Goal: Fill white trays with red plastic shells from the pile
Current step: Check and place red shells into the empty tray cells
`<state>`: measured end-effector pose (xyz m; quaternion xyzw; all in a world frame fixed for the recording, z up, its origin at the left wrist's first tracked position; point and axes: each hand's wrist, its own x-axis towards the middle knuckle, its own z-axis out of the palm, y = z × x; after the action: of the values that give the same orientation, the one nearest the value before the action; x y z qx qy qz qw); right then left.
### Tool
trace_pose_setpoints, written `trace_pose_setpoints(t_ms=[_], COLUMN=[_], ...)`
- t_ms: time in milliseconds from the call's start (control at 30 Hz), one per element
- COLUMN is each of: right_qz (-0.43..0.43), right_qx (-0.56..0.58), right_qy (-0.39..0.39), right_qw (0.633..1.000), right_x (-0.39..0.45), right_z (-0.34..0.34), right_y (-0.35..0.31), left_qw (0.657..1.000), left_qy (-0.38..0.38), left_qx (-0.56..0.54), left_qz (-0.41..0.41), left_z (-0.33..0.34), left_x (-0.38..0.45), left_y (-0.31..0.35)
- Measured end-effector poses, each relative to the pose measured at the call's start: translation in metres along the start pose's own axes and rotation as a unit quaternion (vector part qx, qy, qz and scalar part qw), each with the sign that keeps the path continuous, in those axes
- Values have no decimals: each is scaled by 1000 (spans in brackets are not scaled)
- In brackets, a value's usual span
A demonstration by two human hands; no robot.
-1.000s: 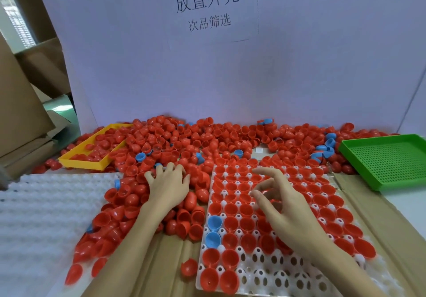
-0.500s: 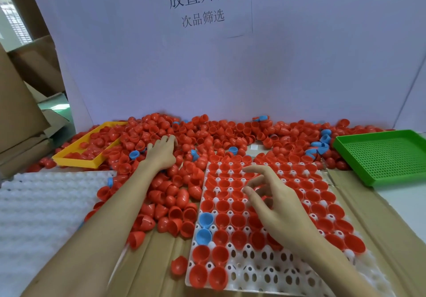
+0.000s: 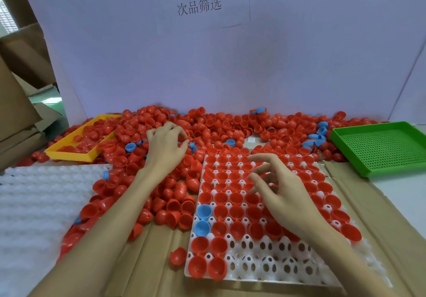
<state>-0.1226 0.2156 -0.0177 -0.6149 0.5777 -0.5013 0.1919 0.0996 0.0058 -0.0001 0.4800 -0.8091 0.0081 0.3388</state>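
A white tray (image 3: 265,271) lies in front of me, most of its cups holding red shells (image 3: 236,196), plus two blue shells (image 3: 202,219) at its left edge; the near rows are bare. A big pile of red shells (image 3: 207,128) spreads along the back wall and down the tray's left side. My left hand (image 3: 167,146) reaches into that pile, fingers curled down among the shells; whether it grips one is hidden. Above the tray's middle hovers my right hand (image 3: 276,188), fingers spread and loosely bent, holding nothing.
A yellow tray (image 3: 71,155) with red shells sits at the back left, a green perforated tray (image 3: 380,149) at the right. A white foam sheet (image 3: 39,204) covers the left. One red shell (image 3: 178,256) lies loose on the cardboard by the tray's corner. Cardboard boxes (image 3: 16,103) stand far left.
My left hand has moved away from me, from the shells beside the tray to the pile near the back. The right hand stays over the tray, fingers a little more spread.
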Motion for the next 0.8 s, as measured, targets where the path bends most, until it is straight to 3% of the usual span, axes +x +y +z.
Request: trace_pose_setpoints(t_ms=[233,333,433,633,733,800], right_qz=[28,31,22,9,34,44], right_qx=[10,56,113,87,72,77], right_qy=[0,-23,-70,-81,-47,-42], right_qw=[1000,998,991,993,996,995], right_x=[2,2,2,1,1,1], right_z=[-4,-5,-6,-5,-3,-3], right_y=[1,-4,-9,-9,-5,-4], left_qw=[980,943,914,912,962,996], left_qy=[-37,-94,-141,-152,-84,-13], left_qx=[-189,-300,-342,-320,-208,-64], left_qz=[39,105,166,206,153,54], left_z=[-17,-27,-31,-29,-25,-19], left_x=[-59,-76,-84,-88,-81,-73], left_y=[40,56,68,71,56,36])
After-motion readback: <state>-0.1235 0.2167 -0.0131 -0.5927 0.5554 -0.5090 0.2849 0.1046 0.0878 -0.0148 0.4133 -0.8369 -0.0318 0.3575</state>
